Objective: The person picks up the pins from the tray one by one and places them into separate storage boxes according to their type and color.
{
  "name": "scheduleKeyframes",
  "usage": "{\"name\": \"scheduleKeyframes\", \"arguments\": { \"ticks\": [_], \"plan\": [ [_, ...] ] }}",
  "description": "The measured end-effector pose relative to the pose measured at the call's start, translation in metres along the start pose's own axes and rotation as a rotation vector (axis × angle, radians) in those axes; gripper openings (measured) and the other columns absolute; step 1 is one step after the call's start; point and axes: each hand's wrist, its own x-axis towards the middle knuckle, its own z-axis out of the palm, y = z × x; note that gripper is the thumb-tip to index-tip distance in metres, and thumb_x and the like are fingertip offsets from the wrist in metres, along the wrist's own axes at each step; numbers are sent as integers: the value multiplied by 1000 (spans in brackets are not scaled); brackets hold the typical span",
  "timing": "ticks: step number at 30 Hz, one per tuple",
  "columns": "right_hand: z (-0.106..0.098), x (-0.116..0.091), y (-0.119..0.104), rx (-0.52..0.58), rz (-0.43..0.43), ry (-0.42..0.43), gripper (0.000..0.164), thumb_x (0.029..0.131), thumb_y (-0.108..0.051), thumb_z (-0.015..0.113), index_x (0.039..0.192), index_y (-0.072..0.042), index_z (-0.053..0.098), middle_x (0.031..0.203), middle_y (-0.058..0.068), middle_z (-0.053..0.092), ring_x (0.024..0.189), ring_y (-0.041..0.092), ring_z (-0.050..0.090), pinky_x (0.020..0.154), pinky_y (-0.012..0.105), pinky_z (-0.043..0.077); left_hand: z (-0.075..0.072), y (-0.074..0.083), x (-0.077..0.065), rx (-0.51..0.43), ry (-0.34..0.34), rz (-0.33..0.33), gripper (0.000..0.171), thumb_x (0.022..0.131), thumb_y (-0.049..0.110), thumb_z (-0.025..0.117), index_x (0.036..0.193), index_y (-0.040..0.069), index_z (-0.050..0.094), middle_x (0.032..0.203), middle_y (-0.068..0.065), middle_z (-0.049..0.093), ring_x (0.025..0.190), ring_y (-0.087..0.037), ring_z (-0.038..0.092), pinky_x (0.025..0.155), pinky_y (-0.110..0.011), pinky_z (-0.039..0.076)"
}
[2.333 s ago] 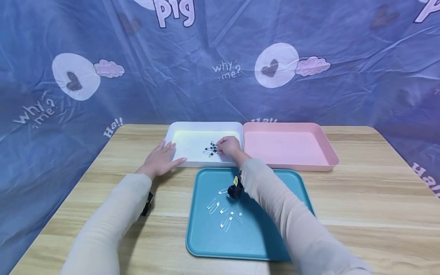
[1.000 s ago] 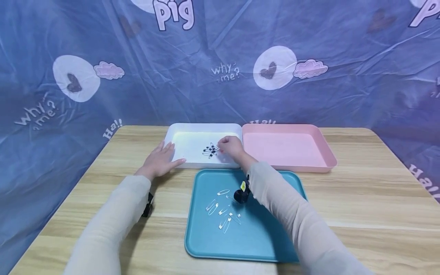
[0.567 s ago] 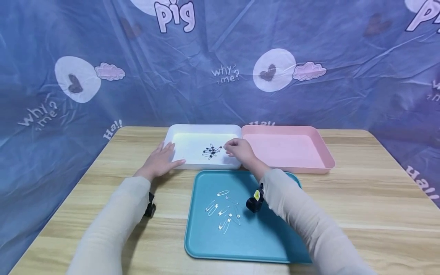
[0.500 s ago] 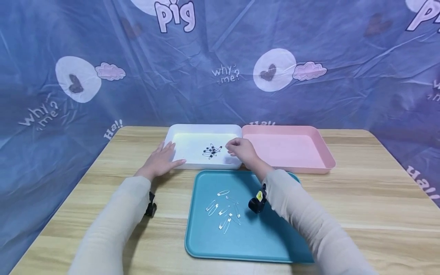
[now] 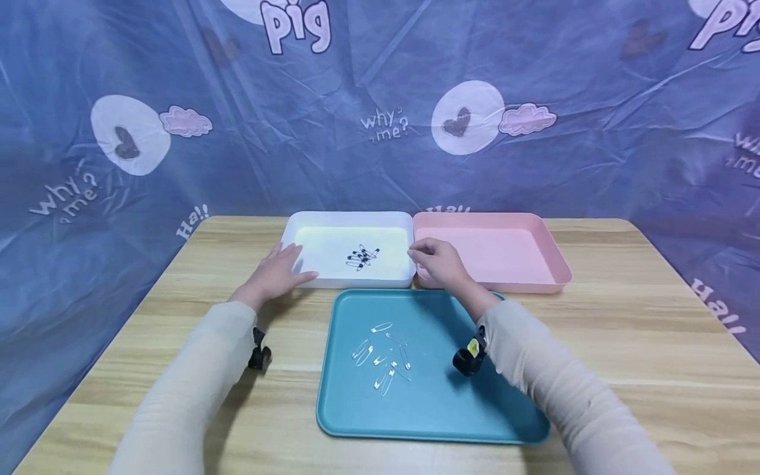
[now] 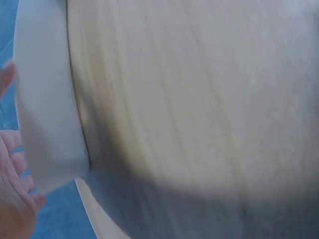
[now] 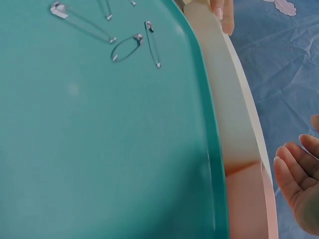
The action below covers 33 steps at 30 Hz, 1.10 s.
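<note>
Left hand (image 5: 273,272) rests on the left end of the white bin (image 5: 356,282), fingers extended and relaxed, thumb over the near side; no pin seen in it. Risk: a push or lean here may slide the light-looking bin, as nothing visible braces its left end.

Black pins (image 5: 362,254) lie in a loose, overlapping heap inside the white bin, right of middle. Likely trouble: tangling, if wires hook through one another; lifting one could drag several.

Silver pins (image 5: 379,361) lie scattered on the left half of the teal tray (image 5: 427,409), nearer than the bins; some cross or touch. Cannot tell whether every clasp is latched; a loose point could prick a fingertip. Thin wire on a smooth floor may also skid from a pinch.

Right hand (image 5: 442,264) hangs over the join of the two bins, fingers loosely bent, apparently holding nothing. A low sweep could knock the rims apart.

Pink bin (image 5: 505,287), far right: no pins visible inside.
</note>
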Motion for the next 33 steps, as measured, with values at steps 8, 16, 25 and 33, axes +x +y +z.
{"name": "scheduleKeyframes", "arguments": {
  "ticks": [8,16,25,33],
  "plan": [
    [-19,-10,6,-84,-43,20,26,85,-21,54,102,-1,59,106,13,58,100,25,51,84,37,42,-4,9,-5,-129,49,66,65,84,37,52,129,-5,33,132,-23,31,124,-36,20,101,-46,14],
    [-39,-26,18,-138,-121,50,31,85,-21,55,106,2,57,100,15,60,89,27,55,76,38,45,-7,24,-14,-260,103,110,53,84,27,55,125,-3,41,127,-20,40,119,-33,33,98,-43,24],
    [-64,-37,41,-169,-135,100,35,86,-24,54,109,3,55,103,18,58,90,29,53,77,40,43,-2,41,-23,-380,98,138,48,84,24,56,122,-2,46,123,-17,46,111,-31,42,93,-44,32],
    [-86,-44,58,-264,-121,153,41,86,-28,52,111,4,54,103,24,56,96,36,50,83,45,39,4,54,-26,-469,78,164,43,81,22,59,117,0,51,115,-15,52,101,-29,51,88,-40,39]
  ]
}}
